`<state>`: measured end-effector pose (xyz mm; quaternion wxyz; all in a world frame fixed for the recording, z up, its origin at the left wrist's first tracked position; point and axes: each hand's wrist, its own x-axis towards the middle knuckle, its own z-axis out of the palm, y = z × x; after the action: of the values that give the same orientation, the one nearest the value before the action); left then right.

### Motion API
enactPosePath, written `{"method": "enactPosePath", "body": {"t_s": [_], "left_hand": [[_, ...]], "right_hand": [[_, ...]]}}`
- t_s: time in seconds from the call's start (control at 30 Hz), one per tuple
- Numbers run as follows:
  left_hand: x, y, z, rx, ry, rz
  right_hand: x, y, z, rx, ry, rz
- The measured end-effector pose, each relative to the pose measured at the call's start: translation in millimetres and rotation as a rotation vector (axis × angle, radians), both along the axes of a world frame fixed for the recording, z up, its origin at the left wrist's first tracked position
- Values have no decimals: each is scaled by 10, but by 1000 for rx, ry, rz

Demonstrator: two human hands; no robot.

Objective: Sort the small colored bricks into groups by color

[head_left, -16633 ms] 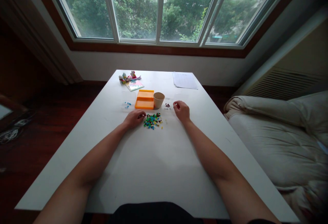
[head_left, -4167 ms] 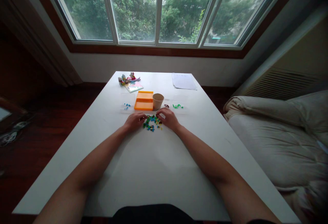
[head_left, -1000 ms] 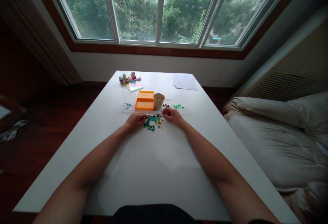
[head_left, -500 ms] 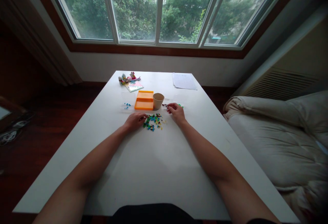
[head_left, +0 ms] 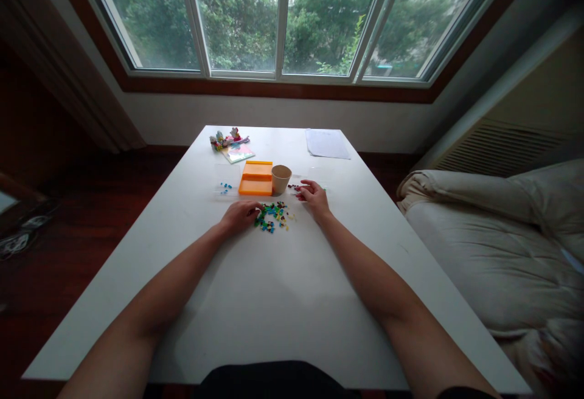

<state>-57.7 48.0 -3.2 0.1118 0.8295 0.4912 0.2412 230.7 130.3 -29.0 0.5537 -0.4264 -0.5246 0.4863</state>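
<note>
A loose pile of small green, blue, yellow and dark pieces (head_left: 272,216) lies on the white table. My left hand (head_left: 241,215) rests at the pile's left edge, its fingers bent together; what they hold, if anything, is too small to make out. To the upper right of the pile, my right hand (head_left: 314,197) has its fingers apart over a clear tray, beside a few dark pieces (head_left: 292,187). A brown paper cup (head_left: 281,179) stands between an orange two-part tray (head_left: 256,185) and those dark pieces. Some blue pieces (head_left: 225,187) lie in a clear tray at the left.
Small colourful figures (head_left: 228,138) and a card (head_left: 239,153) are at the table's back left. White paper sheets (head_left: 327,143) lie at the back right. A cushioned seat (head_left: 460,235) is to the right of the table, and a window is behind it.
The fingers of my right hand have spread apart slightly over the clear tray. My left hand has stayed by the pile.
</note>
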Motion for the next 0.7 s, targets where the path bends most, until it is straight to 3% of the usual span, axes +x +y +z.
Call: {"method": "enactPosePath", "body": {"t_s": [0.27, 0.43, 0.6, 0.7], "left_hand": [[8, 15, -13, -13, -14, -78], [11, 13, -14, -3, 8, -37], [7, 20, -27, 10, 11, -2], [-2, 24, -24, 22, 20, 23]], "right_hand": [[-30, -49, 6, 77, -197, 1], [-156, -233, 106, 347, -570, 32], [-357, -427, 182, 643, -793, 243], [-395, -461, 180, 724, -868, 309]]}}
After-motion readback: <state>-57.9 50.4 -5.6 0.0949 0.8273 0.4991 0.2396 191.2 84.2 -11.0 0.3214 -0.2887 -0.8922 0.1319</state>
